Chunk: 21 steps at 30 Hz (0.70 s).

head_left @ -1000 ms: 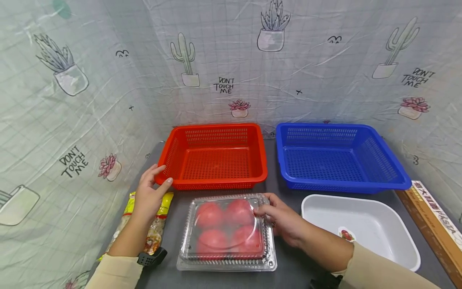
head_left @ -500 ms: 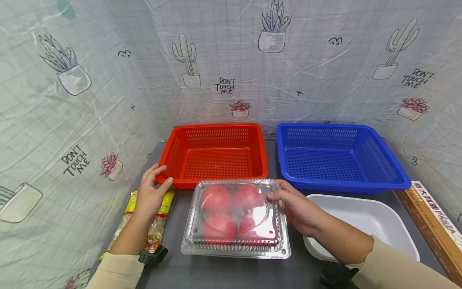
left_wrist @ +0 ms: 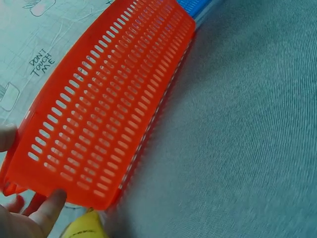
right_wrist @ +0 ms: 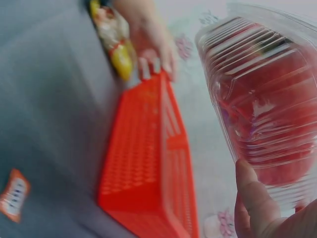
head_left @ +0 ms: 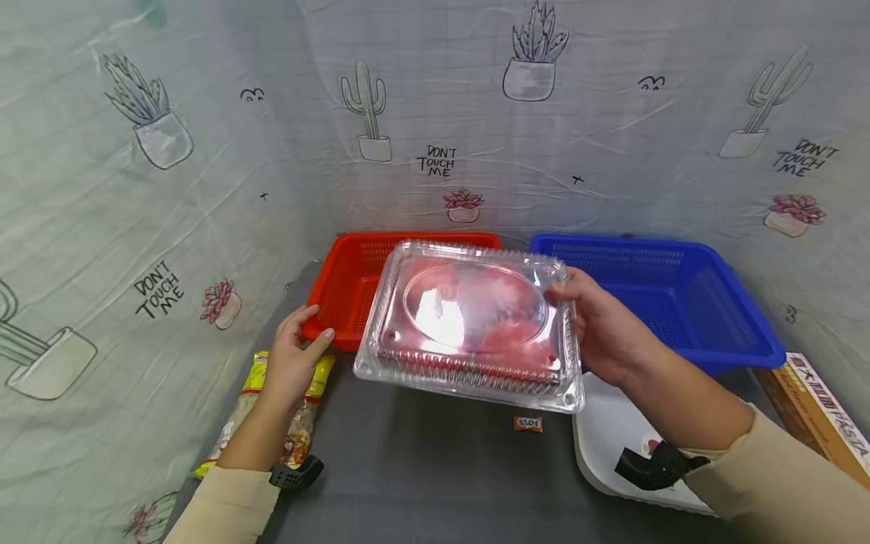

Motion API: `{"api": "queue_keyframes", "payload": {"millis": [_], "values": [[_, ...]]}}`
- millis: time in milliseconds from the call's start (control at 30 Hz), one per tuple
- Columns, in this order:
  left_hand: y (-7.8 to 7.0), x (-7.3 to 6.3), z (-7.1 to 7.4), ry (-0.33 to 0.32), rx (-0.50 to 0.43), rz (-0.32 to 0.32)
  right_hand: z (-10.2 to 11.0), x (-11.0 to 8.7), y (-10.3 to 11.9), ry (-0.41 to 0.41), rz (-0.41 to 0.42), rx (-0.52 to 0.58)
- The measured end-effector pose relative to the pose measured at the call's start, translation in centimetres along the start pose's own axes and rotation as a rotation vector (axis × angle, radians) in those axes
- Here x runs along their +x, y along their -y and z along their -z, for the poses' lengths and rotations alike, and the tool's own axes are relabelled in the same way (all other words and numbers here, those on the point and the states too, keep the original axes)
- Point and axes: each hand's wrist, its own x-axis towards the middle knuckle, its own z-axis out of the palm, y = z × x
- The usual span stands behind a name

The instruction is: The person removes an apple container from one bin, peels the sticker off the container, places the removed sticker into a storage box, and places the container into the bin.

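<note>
My right hand [head_left: 612, 325] grips the right edge of a clear plastic clamshell box [head_left: 469, 317] and holds it raised and tilted above the table. Several round red things show blurred through its lid; their kind cannot be told. In the right wrist view, the box [right_wrist: 267, 99] has ribbed sides, with the hand's thumb [right_wrist: 255, 198] against it. My left hand [head_left: 288, 363] holds the near left corner of a red plastic basket [head_left: 326, 302], its thumb on the outer wall in the left wrist view. The raised box hides much of this basket.
A blue basket [head_left: 720, 302] stands at the back right, a white tub [head_left: 601, 431] before it. Beside these lies a pasta box [head_left: 816, 408]. A yellow-topped food bag [head_left: 306, 415] lies under the left forearm. A small orange packet [head_left: 528, 424] lies on the grey table.
The right hand has lifted the clamshell box up off the table, forward and to the right, tilting it. The small orange packet has come into view below it. The left hand stays at the basket.
</note>
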Motion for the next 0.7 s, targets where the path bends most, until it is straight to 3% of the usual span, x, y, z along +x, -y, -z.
{"api": "queue_keyframes", "payload": {"millis": [200, 467, 700], "values": [[-0.3, -0.3, -0.7, 0.003, -0.081, 0.083, 0.9, 2.2, 1.9, 0.017, 0.006, 0.058], [-0.1, -0.3, -1.5, -0.003, -0.260, 0.121, 0.3, 6.1, 3.3, -0.131, -0.048, 0.120], [-0.1, -0.3, -2.0, -0.014, -0.279, 0.138, -0.6, 10.0, 3.9, -0.254, -0.045, 0.096]]}}
